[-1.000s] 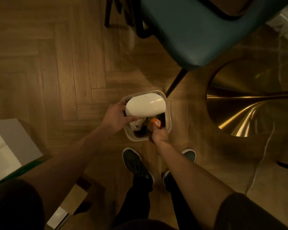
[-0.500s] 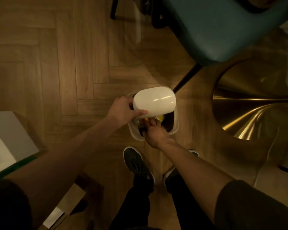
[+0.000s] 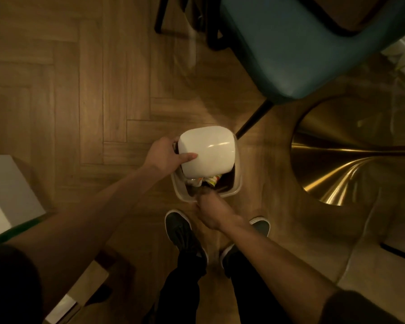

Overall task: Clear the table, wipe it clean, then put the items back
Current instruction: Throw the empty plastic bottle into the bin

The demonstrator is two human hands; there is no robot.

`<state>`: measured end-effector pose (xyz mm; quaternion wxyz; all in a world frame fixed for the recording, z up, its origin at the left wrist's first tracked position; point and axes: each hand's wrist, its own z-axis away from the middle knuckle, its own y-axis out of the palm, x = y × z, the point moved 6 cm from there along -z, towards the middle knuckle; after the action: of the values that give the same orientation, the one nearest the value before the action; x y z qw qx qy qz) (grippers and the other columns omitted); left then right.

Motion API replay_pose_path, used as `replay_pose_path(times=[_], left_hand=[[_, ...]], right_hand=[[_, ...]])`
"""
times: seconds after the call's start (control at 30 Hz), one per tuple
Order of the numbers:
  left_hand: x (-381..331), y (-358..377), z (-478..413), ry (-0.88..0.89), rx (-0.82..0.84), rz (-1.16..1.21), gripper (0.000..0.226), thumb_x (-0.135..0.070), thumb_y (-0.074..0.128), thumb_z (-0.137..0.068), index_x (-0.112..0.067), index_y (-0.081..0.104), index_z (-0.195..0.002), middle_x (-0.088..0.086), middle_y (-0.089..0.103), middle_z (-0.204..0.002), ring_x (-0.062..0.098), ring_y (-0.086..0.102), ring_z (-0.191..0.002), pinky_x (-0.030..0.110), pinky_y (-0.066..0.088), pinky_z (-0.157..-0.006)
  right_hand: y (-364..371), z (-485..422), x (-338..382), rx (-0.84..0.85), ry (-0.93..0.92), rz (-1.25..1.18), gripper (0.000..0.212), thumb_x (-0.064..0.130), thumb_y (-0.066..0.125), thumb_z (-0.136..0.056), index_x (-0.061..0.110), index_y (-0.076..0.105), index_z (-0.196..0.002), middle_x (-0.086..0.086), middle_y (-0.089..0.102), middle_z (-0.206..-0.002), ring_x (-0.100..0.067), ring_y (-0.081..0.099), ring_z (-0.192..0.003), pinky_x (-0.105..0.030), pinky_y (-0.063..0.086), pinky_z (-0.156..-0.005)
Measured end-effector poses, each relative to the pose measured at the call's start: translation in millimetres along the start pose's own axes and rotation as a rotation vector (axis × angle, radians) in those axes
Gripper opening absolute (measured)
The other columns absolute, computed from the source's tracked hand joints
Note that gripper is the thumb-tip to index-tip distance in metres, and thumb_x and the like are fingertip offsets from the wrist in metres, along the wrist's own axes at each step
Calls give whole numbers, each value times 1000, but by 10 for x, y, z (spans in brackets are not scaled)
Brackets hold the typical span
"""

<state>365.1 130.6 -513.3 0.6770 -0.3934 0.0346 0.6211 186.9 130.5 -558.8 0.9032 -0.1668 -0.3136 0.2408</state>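
Standing on a herringbone wood floor [image 3: 80,90], one small pale waste bin [image 3: 178,191], set just ahead of the person's two dark shoes [image 3: 178,228]. Lid [image 3: 207,154]: white, glossy, rounded, raised and tilted over the far half of the bin's mouth. Left hand [image 3: 164,155]: grips the lid at its left edge, thumb laid across the top face, the other fingers curled behind the edge and mostly hidden. Right hand [image 3: 212,210]: back of the hand uppermost, at the near rim of the bin, fingers pointing down into the opening; they are blurred and in shadow, so whether they are spread or curled, or have hold of anything, cannot be told. Contents: crumpled rubbish [image 3: 208,180], white with yellow patches, lying inside the bin below the lid's near edge. Surroundings: teal upholstered chair [image 3: 302,43] with dark legs beyond the bin, one leg ending just beside the bin's far right corner; brass flared table base [image 3: 351,164] to the right, near the bin but apart from it; white box [image 3: 7,190] at the left edge.
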Motion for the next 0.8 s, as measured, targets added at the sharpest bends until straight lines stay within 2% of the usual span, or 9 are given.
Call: replay_pose_path(times=[0.03,0.1,0.2,0.3,0.43,0.5,0.6,0.67,0.8], left_hand=[[14,19,10,5,1,0,68,-39,77,-77,-14,52,-135,6,61,-125,20,56,-115,26,47,-81],[4,48,46,41,-12,-23,72,-36,80,-73,-17,49,-135,4,57,-128,22,53,-120,35,48,-93],[-4,45,137,74,-110,-60,76,-24,80,-74,-18,41,-139,5,47,-139,24,45,-127,45,42,-105],[-68,21,217,160,-197,-160,70,-17,73,-80,-22,41,-142,4,34,-151,26,35,-137,45,35,-112],[-199,15,365,214,-125,-303,60,-17,67,-84,-25,47,-139,4,31,-154,25,31,-139,44,34,-112],[-346,-33,499,236,-101,-257,50,-17,65,-86,-24,52,-134,3,43,-146,22,41,-132,38,39,-108],[-709,-196,862,235,-56,-71,30,-16,62,-89,-22,63,-119,-2,67,-113,10,62,-101,33,53,-91],[-1021,-342,1216,246,-32,-9,20,-15,59,-91,-21,67,-109,-5,71,-96,5,65,-88,31,56,-83],[-1659,-712,1999,321,-21,75,15,-13,58,-93,-23,68,-98,-8,71,-84,1,66,-80,27,56,-80]], right_hand=[[-19,95,21,-37,-34,-36,36,21,49,-96,12,56,-130,-11,53,-135,-31,52,-121,-39,46,-99],[-71,272,1,-94,-73,-43,36,20,51,-95,11,56,-129,-10,50,-136,-27,46,-125,-37,41,-102],[-226,483,-96,-195,-54,-127,37,16,52,-94,13,55,-130,-6,53,-131,-22,45,-124,-32,38,-105],[-483,640,-160,-332,-60,-258,28,9,54,-92,14,64,-117,-1,60,-120,-15,51,-116,-28,41,-102],[-893,896,-156,-432,-29,-323,27,9,52,-95,19,63,-117,8,56,-123,-5,50,-116,-19,39,-101],[-1088,1019,-113,-458,-15,-335,27,9,53,-95,18,63,-119,8,55,-122,-6,50,-115,-24,42,-103],[-1412,1297,83,-487,2,-326,26,15,52,-96,18,62,-120,3,57,-125,-11,52,-116,-32,47,-101],[-1684,1592,292,-529,12,-316,24,17,52,-97,16,63,-118,0,59,-121,-14,55,-113,-33,49,-98],[-2215,2293,816,-572,-15,-291,19,16,51,-97,14,67,-108,-1,67,-105,-12,60,-95,-31,50,-87]])
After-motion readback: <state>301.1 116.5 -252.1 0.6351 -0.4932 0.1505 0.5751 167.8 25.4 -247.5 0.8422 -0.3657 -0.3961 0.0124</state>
